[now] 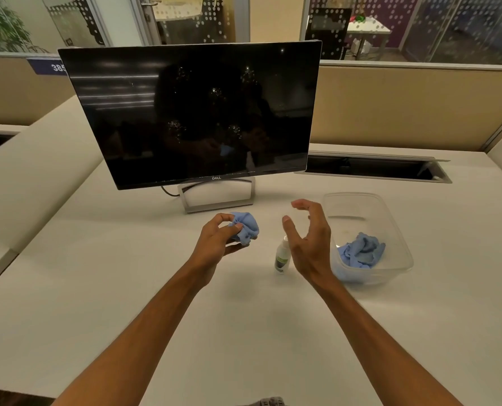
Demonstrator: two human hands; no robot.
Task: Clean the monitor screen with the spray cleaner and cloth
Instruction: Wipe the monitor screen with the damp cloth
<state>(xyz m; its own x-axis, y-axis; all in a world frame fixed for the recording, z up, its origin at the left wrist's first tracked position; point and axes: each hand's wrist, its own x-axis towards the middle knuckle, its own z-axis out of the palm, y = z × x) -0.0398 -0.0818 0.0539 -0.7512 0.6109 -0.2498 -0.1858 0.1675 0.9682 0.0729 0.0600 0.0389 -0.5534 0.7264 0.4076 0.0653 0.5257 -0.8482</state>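
Monitor (197,112) stands upright on the tabletop (156,303), screen dark with spray droplet specks, "DELL" on the bottom bezel. Clear plastic tub (402,253) at right holds a second blue cloth (362,250). Left hand (217,238) grips a bunched blue cloth (245,227). Right hand (308,238) is open, fingers spread, empty, just above the spray bottle (282,257), label unreadable.

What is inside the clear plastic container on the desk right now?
The clear plastic container holds one crumpled blue cloth at its near end; the rest looks bare. The right hand covers the near-left corner, so that part cannot be checked.
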